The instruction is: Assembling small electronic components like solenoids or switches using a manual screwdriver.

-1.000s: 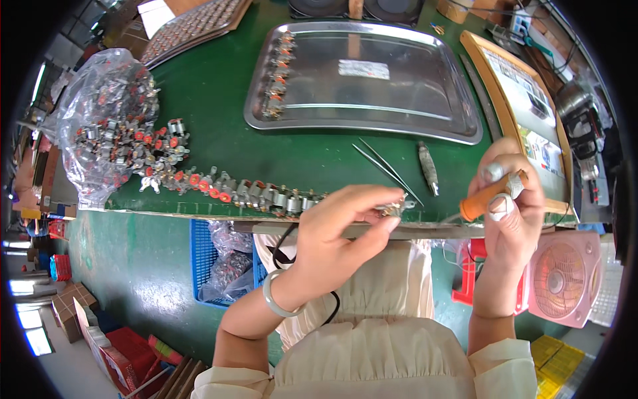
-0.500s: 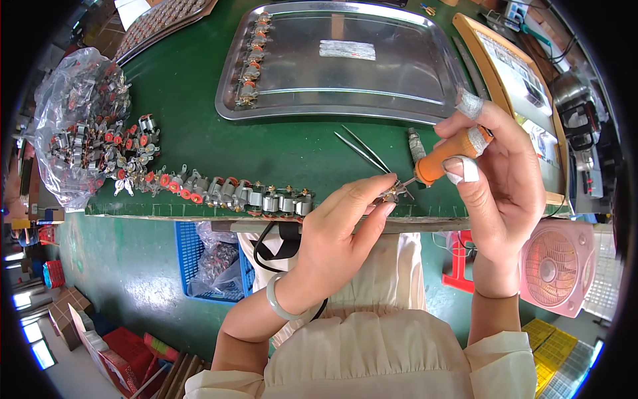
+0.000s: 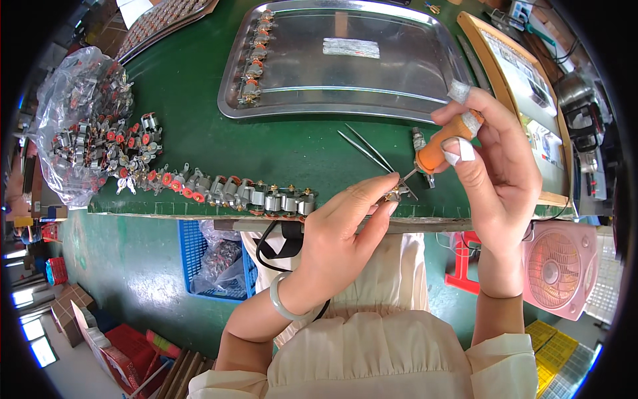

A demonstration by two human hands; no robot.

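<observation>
At the green bench's front edge, my left hand (image 3: 335, 233) pinches a small metal component (image 3: 393, 194), mostly covered by thumb and fingers. My right hand (image 3: 502, 176) is closed round the orange handle of a screwdriver (image 3: 440, 147), its thin shaft slanting down to the left with the tip at the component. White tape wraps the right thumb and a finger. Just beyond the left fingertips lies a pair of metal tweezers (image 3: 365, 149). A small dark cylindrical tool (image 3: 420, 139) lies partly behind the screwdriver. Left of my left hand runs a row of small motor-like metal parts (image 3: 256, 196) with red discs.
A steel tray (image 3: 332, 106) with a column of similar parts (image 3: 255, 63) stands beyond my hands. At the left is a plastic bag (image 3: 56, 86) of parts. A wooden-framed board (image 3: 512, 80) lies at the right. Below are a blue crate (image 3: 194, 256) and a pink fan (image 3: 558, 266).
The screwdriver's handle has swung up into a steeper slant, its tip still at the component. My right hand has risen slightly with it; my left hand keeps its pinch.
</observation>
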